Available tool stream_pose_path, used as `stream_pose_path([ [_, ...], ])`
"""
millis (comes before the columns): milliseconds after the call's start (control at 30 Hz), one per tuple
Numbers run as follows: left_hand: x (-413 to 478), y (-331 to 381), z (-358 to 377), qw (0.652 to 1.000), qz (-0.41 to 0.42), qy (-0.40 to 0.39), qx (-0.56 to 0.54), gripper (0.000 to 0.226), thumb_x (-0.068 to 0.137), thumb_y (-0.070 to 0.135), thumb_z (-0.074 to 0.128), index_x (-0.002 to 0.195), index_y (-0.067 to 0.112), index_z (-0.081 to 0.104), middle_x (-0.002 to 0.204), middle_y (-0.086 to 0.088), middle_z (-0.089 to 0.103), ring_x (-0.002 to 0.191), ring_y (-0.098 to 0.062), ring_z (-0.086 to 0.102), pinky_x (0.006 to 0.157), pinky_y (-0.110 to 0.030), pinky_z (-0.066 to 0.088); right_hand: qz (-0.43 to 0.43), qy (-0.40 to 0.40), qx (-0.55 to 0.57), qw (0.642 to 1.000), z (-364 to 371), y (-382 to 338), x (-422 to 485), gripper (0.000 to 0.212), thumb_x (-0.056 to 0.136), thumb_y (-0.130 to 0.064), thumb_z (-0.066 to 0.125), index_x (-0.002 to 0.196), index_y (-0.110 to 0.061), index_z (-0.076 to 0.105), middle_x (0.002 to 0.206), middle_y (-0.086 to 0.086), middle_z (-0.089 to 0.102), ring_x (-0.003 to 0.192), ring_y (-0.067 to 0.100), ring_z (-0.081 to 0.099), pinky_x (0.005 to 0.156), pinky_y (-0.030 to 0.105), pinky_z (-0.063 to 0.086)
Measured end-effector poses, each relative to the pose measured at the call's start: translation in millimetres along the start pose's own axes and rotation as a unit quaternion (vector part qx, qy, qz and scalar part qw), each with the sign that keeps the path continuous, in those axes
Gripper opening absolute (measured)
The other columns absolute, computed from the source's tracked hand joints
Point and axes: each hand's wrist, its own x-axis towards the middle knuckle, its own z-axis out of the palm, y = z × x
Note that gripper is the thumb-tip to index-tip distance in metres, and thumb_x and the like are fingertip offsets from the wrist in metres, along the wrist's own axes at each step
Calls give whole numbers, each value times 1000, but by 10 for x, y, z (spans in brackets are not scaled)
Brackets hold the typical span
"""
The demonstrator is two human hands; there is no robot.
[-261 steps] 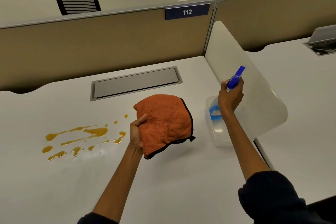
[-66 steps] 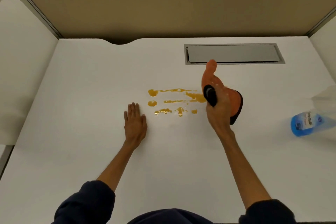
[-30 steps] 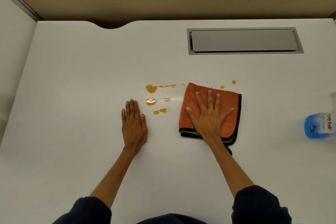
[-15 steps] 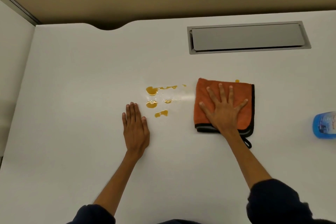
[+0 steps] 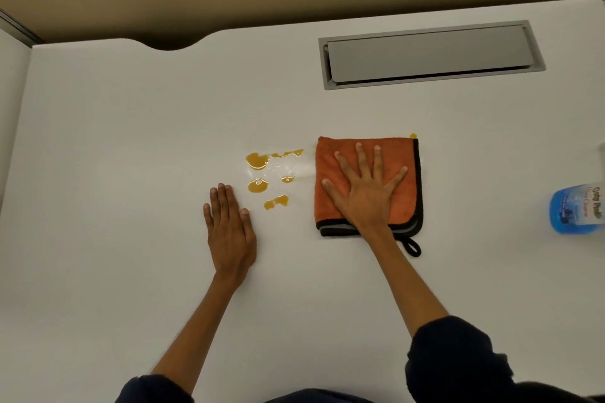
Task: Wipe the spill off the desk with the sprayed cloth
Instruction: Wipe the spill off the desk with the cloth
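Orange cloth (image 5: 329, 170) lies at frame centre-right under the splayed, flat right hand (image 5: 366, 196); the left hand (image 5: 230, 229) rests flat, empty, on the white worktop (image 5: 114, 141) just below-left of the amber spill (image 5: 268, 173). Blue spray bottle (image 5: 577, 208) at right edge.

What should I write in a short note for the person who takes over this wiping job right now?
Left hand: open, flat on the desk, empty, just left of the spill.
Right hand: open, fingers spread, pressing the orange cloth flat on the desk.
The cloth is folded and lies right of the remaining spill.
The spray bottle lies at the right edge of the view.
Done: the cloth is down on the desk.
Left: several amber puddles between the hands, plus one small drop at the cloth's far right corner. Probably sweep the cloth left over the puddles next.
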Motion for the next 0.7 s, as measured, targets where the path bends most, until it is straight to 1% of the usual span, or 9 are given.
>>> stream_pose_path([
  [67, -7, 13, -4, 1000, -2, -1, 1, 58, 104, 29, 17, 157, 8, 9, 166, -7, 9, 154, -16, -1, 125, -36, -3, 27, -10, 20, 999, 0, -279, -1, 66, 91, -75, 25, 150, -47, 27, 165, 0, 17, 152, 35, 3, 106, 79, -5],
  [100, -10, 19, -11, 1000, -1, -1, 3, 58, 103, 29, 17, 157, 8, 9, 166, -7, 8, 154, -16, -2, 125, -36, -2, 17, -16, 22, 999, 20, -440, -33, 65, 91, -74, 25, 150, -46, 26, 165, 1, 16, 152, 36, 2, 105, 80, -4],
  [200, -12, 45, -31, 1000, -1, -2, 4, 58, 103, 28, 18, 157, 8, 9, 166, -7, 9, 154, -16, -2, 126, -37, -1, -77, -27, 19, 997, 109, -860, -231, 62, 93, -72, 25, 149, -44, 28, 164, 3, 18, 152, 37, 4, 105, 80, 0],
  [267, -22, 54, -42, 1000, -4, -5, -8, 58, 103, 30, 17, 157, 9, 9, 166, -6, 8, 154, -16, -2, 126, -38, 0, -128, -31, 20, 991, 173, -999, -350, 61, 94, -70, 25, 150, -45, 27, 165, 4, 17, 152, 36, 3, 105, 80, 3],
  [367, -23, 46, -52, 1000, -3, -3, -22, 58, 103, 32, 17, 157, 10, 10, 166, -5, 8, 153, -15, -1, 126, -37, 0, -163, -33, 11, 986, 213, -1108, -330, 62, 95, -70, 23, 151, -44, 26, 165, 4, 14, 152, 36, 2, 105, 79, 3],
  [567, -18, 12, -27, 1000, 7, -3, -30, 55, 104, 27, 17, 157, 11, 11, 166, -4, 8, 153, -15, -2, 126, -37, -1, -184, -44, 16, 982, 168, -1331, 19, 59, 95, -70, 25, 148, -46, 32, 164, 2, 19, 152, 34, 6, 106, 79, 0],
  [700, -11, 10, -24, 1000, 5, -2, -28, 56, 104, 26, 20, 157, 9, 11, 166, -4, 8, 153, -15, -2, 126, -39, 2, -159, -41, 11, 986, 149, -1292, 291, 57, 96, -67, 22, 149, -47, 29, 164, 0, 19, 153, 31, 6, 107, 78, -1],
])
